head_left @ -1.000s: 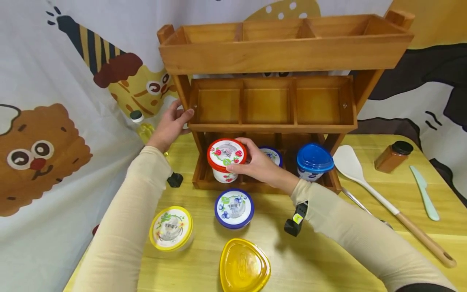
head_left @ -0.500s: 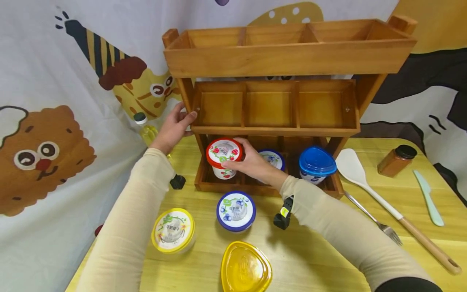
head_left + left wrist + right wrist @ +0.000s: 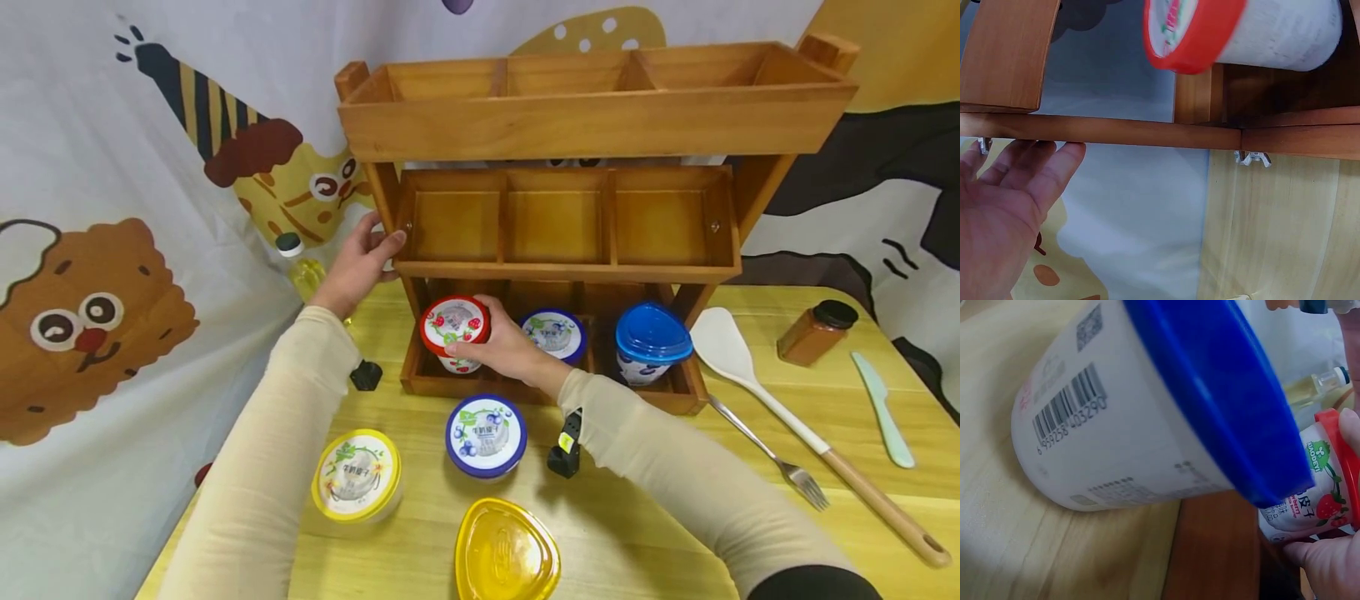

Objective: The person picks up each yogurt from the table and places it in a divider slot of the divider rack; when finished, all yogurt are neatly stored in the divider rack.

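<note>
My right hand (image 3: 504,343) grips a white cup with a red lid and strawberry print (image 3: 454,321) by its side, thumb toward me. That cup stands nearly upright at the left compartment of the rack's bottom tier; whether its base touches the floor is hidden. In the left wrist view, the fingertips of my left hand (image 3: 1010,200) touch the side post of the wooden rack (image 3: 562,268). A purple-lidded blueberry cup (image 3: 555,333) sits in the bottom middle compartment, and a cup with a blue rounded-triangle lid (image 3: 652,337) in the right one.
On the table in front stand another blueberry cup (image 3: 486,437), a yellow-lidded cup (image 3: 356,475) and a yellow rounded-triangle lid (image 3: 506,550). Rightward lie a fork (image 3: 772,454), a white spatula (image 3: 780,408), a brown jar (image 3: 817,333) and a green knife (image 3: 883,408). An oil bottle (image 3: 303,271) stands left.
My right hand has moved slightly left and lowered the red-lidded cup into the bottom left compartment. More of the middle blueberry cup shows. My left hand stays at the rack's post.
</note>
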Available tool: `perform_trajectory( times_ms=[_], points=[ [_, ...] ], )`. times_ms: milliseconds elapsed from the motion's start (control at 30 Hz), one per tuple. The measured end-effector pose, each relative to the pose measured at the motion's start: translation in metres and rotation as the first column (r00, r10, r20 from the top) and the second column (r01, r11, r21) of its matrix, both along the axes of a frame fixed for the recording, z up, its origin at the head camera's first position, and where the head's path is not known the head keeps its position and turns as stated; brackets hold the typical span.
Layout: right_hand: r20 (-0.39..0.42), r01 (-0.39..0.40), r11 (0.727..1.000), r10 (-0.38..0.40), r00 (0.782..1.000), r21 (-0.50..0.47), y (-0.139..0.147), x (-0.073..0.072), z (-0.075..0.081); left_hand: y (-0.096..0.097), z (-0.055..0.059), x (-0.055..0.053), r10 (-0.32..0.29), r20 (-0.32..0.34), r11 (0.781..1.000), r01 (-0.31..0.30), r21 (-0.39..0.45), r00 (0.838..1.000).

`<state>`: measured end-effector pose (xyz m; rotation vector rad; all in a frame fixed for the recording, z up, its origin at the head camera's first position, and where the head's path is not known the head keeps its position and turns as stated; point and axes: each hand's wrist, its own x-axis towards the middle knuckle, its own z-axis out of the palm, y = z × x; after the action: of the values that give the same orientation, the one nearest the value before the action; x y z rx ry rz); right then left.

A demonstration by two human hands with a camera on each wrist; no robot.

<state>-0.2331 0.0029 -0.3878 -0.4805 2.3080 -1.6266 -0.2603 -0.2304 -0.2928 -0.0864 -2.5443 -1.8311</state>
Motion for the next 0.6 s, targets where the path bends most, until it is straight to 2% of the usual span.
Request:
perform_trajectory(
  times_ms=[333, 600],
  points=[
    [-0.042, 0.010, 0.997, -0.007, 0.999, 0.072, -0.005, 0.002, -0.014, 0.000, -0.004, 0.000, -0.004, 0.007, 1.000, 0.004, -0.009, 1.000],
    [-0.149, -0.015, 0.983, 0.043, 0.988, 0.184, -0.008, -0.001, -0.017, 0.000, 0.001, 0.001, -0.002, 0.014, 1.000, 0.002, -0.017, 1.000]
  ],
)
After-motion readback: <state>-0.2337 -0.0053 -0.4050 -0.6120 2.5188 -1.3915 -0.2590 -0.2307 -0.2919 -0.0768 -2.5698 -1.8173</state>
